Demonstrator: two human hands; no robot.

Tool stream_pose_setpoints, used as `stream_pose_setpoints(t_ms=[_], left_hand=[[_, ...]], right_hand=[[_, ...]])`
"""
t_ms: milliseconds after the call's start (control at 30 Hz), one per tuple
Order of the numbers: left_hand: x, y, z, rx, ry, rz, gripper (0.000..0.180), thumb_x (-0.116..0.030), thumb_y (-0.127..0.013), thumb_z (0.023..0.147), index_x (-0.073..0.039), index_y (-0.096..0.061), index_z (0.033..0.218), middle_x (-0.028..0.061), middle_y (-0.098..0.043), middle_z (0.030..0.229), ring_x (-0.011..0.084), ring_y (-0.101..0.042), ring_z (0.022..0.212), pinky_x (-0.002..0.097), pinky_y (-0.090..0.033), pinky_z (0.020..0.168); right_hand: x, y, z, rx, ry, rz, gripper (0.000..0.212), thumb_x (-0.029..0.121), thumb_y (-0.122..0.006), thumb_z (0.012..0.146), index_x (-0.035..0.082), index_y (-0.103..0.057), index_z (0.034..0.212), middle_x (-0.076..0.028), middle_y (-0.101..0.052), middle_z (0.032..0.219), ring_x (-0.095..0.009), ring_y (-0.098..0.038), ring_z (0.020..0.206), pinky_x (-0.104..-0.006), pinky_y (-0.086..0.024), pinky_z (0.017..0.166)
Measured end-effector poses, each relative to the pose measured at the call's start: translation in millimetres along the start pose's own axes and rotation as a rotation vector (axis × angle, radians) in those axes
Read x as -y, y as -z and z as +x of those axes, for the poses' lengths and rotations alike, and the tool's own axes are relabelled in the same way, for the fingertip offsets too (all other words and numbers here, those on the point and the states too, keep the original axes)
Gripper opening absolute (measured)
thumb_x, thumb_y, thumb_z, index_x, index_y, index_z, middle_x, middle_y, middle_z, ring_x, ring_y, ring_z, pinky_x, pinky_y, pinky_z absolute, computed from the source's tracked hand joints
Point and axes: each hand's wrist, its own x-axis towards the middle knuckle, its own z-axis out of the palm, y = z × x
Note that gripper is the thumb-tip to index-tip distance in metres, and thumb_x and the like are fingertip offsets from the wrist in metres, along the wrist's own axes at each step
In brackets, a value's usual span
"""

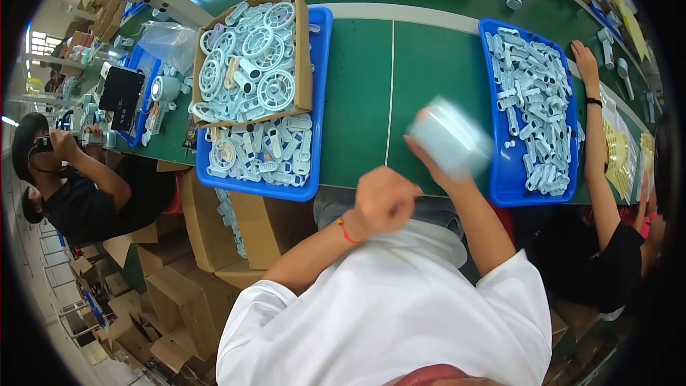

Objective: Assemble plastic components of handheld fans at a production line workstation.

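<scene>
My right hand (pixel 431 162) is wrapped round a light-blue, rounded plastic housing (pixel 454 136), held over the green tabletop. Motion smears the housing, so its details do not show. Nearer my body, at the table's front edge, my left hand (pixel 386 200) is curled closed and slightly blurred. What it holds, if anything, is too small or hidden to make out. Right of the housing, a blue tray (pixel 506 189) is full of small light-blue plastic parts (pixel 532 100). To the left, a second blue tray (pixel 312 164) carries similar handle-shaped parts (pixel 275 149).
A cardboard box (pixel 302 50) filled with round fan grilles (pixel 257 41) rests on the left tray. A co-worker's arm (pixel 594 129) reaches along the right tray's far side. Another person (pixel 100 179) sits at left. Open cartons (pixel 189 300) stand on the floor at left.
</scene>
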Motion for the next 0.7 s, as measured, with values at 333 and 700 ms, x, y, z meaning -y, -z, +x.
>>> stream_pose_setpoints(t_ms=[333, 700], left_hand=[[-3.3, 20.3, 55.9, 0.473, 0.116, 0.709, 0.05, -0.03, -0.071, 0.066, -0.006, -0.057, 0.108, 0.0071, -0.055, 0.111, 0.0257, -0.049, 0.109, 0.045, -0.035, 0.092], [9.9, 11.3, 48.0, 0.44, 0.111, 0.716, 0.046, -0.021, -0.075, 0.061, -0.009, -0.058, 0.102, 0.0027, -0.056, 0.098, 0.0236, -0.05, 0.097, 0.0438, -0.036, 0.082]], right_hand=[[14.3, 40.1, 14.8, 0.516, -0.255, 0.021, 0.055, 0.013, -0.066, 0.068, 0.005, -0.049, 0.12, -0.013, -0.053, 0.111, -0.03, -0.047, 0.108, -0.0407, -0.033, 0.094], [5.9, 44.1, -2.7, 0.437, -0.307, 0.153, 0.055, 0.001, -0.066, 0.066, 0.004, -0.051, 0.119, -0.013, -0.053, 0.115, -0.03, -0.05, 0.106, -0.0395, -0.039, 0.09]])
